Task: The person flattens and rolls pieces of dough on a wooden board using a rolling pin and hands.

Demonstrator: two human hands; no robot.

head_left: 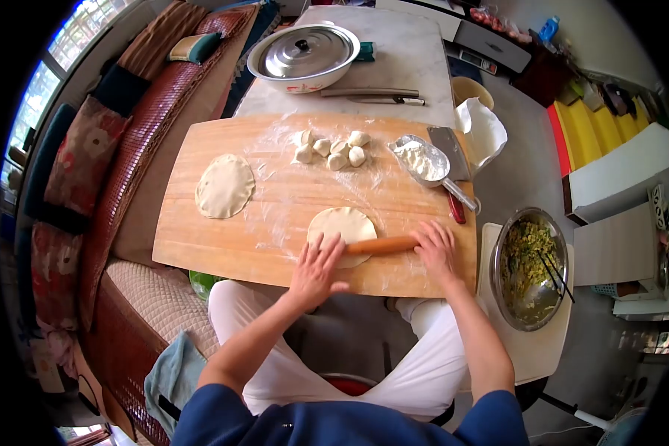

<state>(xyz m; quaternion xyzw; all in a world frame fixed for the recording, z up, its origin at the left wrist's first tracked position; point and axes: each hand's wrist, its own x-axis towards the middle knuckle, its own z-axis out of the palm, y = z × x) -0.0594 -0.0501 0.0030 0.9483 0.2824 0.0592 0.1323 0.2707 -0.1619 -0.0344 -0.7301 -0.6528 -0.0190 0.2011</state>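
Widest, the floured wooden board: could skid under hard pressing, if poorly braced. Just beyond its right edge, a steel bowl of chopped filling; could be knocked by a stray right elbow, tipping out the chopsticks. At the board's far right, a cleaver, red handle pointing near: easy to catch with a right hand pushed too far.

Next, the rolling pin, across the near part of a dough round, right of centre by the board's near edge. Risk of lopsided thinning from unequal pressure; risk of sticking or tearing from scant flour. Left hand flat, fingers spread, over the pin's left end; right hand palm down, fingers outstretched over the right end, without visible wrapping. Smallest, farther off, dough lumps: liable to cling together where touching.

Hidden: much of the table, under the board; contents of the far lidded basin; the round's near-left part; both pin ends. Cannot tell: left fingertips on dough or just above.
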